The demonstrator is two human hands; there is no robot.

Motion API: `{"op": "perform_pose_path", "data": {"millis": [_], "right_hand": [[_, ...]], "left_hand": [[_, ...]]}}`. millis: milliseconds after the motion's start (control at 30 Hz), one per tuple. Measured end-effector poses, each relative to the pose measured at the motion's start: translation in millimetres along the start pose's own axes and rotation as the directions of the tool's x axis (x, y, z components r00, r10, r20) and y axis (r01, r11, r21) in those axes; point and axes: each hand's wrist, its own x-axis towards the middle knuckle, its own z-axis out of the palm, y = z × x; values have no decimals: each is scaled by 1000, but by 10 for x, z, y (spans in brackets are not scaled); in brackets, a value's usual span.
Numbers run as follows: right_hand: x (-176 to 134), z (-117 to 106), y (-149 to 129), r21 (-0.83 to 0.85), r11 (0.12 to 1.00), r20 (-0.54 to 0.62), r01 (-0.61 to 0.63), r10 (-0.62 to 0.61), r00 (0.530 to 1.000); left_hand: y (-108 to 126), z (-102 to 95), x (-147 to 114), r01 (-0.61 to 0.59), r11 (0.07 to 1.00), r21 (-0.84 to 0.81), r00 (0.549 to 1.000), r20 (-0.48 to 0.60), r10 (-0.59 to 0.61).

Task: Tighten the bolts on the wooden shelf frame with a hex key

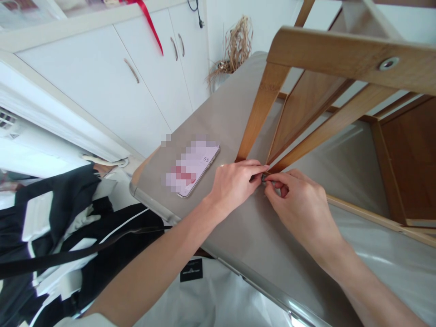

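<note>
A wooden slatted frame (334,56) stands on the table, its near lower corner between my hands. My left hand (235,184) is closed around that lower corner, with its fingertips partly hidden. From the right, my right hand (301,204) pinches a small dark metal piece (263,178) between thumb and finger against the same corner. The piece is too small and too covered to tell its exact kind. A round metal fitting (388,63) sits in the frame's upper rail. Thin wooden panels (306,106) slant inside the frame.
A phone (199,170) lies left of my left hand on the grey-brown covered table (225,118). White cabinets (146,81) stand behind, with a dried plant (236,45) near the table's far end. Dark cloth and white cables (81,254) are at the lower left.
</note>
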Motion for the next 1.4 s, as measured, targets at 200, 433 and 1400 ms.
{"op": "perform_pose_path", "data": {"millis": [200, 433, 1400], "right_hand": [[5, -19, -79, -102, 992, 63, 77, -71, 995], [-6, -29, -65, -89, 993, 23, 81, -79, 997], [-252, 71, 136, -290, 939, 28, 185, -185, 982]], "left_hand": [[-1, -6, -3, 5, 1000, 5, 1000, 6, -5], [-11, -2, 2, -8, 1000, 11, 1000, 5, 8], [13, -67, -24, -6, 998, 69, 999, 32, 4]]}}
